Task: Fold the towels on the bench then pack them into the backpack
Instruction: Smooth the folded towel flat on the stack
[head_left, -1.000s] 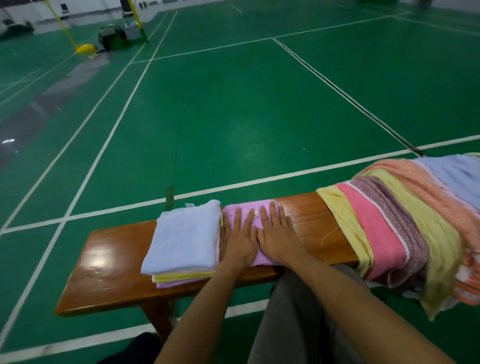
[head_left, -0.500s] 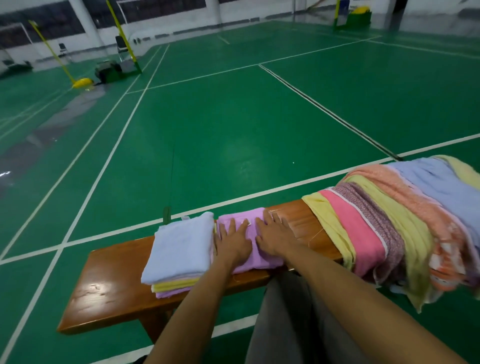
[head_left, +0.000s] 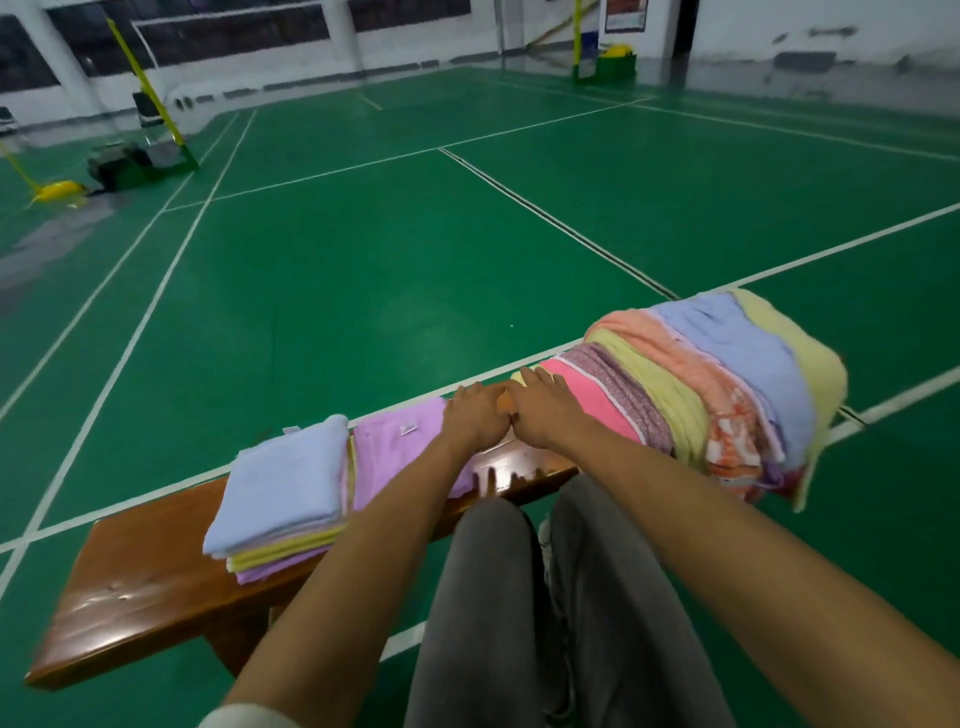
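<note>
**Q:** Both hands — where were they, and what had changed?

**A:** The left hand (head_left: 475, 415) and right hand (head_left: 545, 410) lay side by side, thumbs nearly touching, over the middle of the desk (head_left: 140, 582). A moment earlier both had been pressing flat on the folded purple towel (head_left: 400, 449); by this moment they had slid off it toward the right end of the desk. The left hand rested just past the purple towel's right edge with its fingers loosely extended, gripping nothing. The right hand's fingers reached onto the near edge of the heap of unfolded towels (head_left: 727, 384), touching the yellow and pink ones; whether they had closed on any cloth, I could not tell.

**Q:** And the purple towel?

**A:** It stayed where it had been smoothed, flat on the desk, touching the right side of the folded stack (head_left: 283, 488).

**Q:** What was in that stack?

**A:** A light blue towel on top, with yellow and purple layers showing beneath along the near edge. It sat left of the desk's middle, reaching to both long edges.

**Q:** The heap?

**A:** It was draped over the right end of the desk, hanging past the near edge: pink, mauve, yellow, orange, blue, and pale yellow bands.

**Q:** Any backpack?

**A:** I saw no container among the things in view, only the green court floor (head_left: 363, 270) around the desk.
</note>
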